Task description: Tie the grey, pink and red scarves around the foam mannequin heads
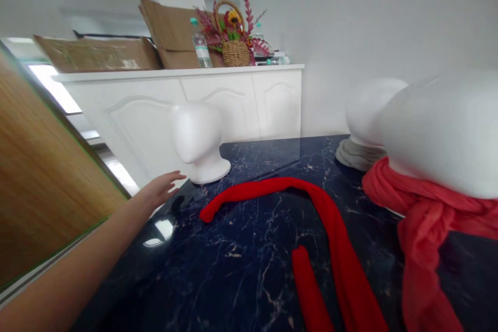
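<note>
My left hand (pixel 167 187) reaches out over the left edge of the dark table, fingers stretched and apart, holding nothing. Just beyond its fingertips stands a bare white mannequin head (pixel 197 137), upright on its round base; a small gap seems to separate them. A long bright red scarf (pixel 268 187) lies loosely folded in a curve across the table, and both its strands run out of the bottom of the view. My right hand is out of view.
At the right, a nearer mannequin head (pixel 447 135) wears a knotted coral-red scarf (pixel 428 212). Behind it, another mannequin head (pixel 368 106) has a grey scarf (pixel 358 154) round its neck. A white cabinet (pixel 233 104) carries cardboard boxes (pixel 173 31), a water bottle (pixel 201 46) and a flower basket (pixel 235 53).
</note>
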Tool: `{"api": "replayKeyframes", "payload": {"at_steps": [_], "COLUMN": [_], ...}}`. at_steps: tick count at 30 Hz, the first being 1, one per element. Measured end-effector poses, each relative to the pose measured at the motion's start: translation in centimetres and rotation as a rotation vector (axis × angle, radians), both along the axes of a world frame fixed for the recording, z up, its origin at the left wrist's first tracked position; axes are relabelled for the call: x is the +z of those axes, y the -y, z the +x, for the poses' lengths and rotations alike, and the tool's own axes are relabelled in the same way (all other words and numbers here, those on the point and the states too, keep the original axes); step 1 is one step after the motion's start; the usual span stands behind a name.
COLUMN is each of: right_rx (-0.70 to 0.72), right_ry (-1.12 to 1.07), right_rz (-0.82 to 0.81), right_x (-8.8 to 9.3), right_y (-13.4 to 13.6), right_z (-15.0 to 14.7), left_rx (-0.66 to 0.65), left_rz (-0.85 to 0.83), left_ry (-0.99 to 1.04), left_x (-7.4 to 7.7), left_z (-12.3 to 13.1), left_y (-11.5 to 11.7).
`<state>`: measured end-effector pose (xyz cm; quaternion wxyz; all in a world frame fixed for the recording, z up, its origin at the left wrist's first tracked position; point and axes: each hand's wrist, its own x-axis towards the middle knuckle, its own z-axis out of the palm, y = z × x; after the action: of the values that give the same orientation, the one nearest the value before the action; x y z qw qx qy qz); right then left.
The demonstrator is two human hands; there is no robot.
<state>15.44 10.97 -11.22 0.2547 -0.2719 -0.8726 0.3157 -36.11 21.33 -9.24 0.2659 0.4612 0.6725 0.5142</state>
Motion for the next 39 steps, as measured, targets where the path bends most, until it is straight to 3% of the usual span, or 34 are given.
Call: {"api": "replayKeyframes", "payload": {"at_steps": [3, 5, 7, 10, 12, 15, 20, 25, 29, 31, 35, 37, 39], "right_rx": [0.077, 0.102, 0.037, -0.146, -0.216, -0.222, -0.200, -0.121, -0.065, 0.012, 0.137, 0.061, -0.100], "right_ry": [0.146, 0.186, 0.160, 0.032, -0.052, -0.097, -0.057, -0.008, 0.043, 0.037, -0.052, -0.144, -0.224], "right_rz": [-0.067, -0.084, -0.094, -0.109, -0.118, -0.099, 0.101, 0.304, 0.410, 0.360, 0.060, -0.072, -0.091], "right_x": [0.0, -0.3, -0.5, -0.1, 0.6, 1.8, 3.0, 2.0, 1.4, 1.8, 3.1, 3.3, 3.2], "right_y": [4.3, 7.9, 11.0, 12.8, 12.5, 11.5, 12.2, 14.1, 15.5, 16.3, 17.0, 15.9, 13.5], "right_z": [0.2, -0.4, -1.2, -2.3, -2.9, -4.0, -5.9, -6.8, -7.0, -6.9, -5.9, -5.0, -4.7], "left_rx": [0.081, 0.046, -0.228, -0.782, -0.957, -1.014, -1.079, -1.172, -1.101, -1.018, -0.906, -0.901, -0.868], "left_rz": [0.059, 0.107, 0.084, 0.040, -0.036, -0.097, -0.238, -0.490, -0.618, -0.672, -0.699, -0.711, -0.720], "left_ry": [0.057, 0.068, -0.009, -0.183, -0.216, -0.141, 0.225, 0.606, 0.916, 0.991, 0.986, 0.959, 0.938], "left_x": [-0.6, -1.2, -1.7, -1.9, -1.4, -0.1, 1.4, 0.1, -1.6, -2.3, -2.7, -2.4, -1.9], "left_z": [3.3, 7.1, 11.3, 17.2, 20.0, 22.7, 24.6, 24.7, 25.1, 25.3, 24.9, 24.4, 23.8], "left_y": [4.9, 9.5, 14.5, 21.1, 23.8, 24.9, 23.2, 23.4, 24.9, 25.8, 27.4, 28.2, 29.1]}}
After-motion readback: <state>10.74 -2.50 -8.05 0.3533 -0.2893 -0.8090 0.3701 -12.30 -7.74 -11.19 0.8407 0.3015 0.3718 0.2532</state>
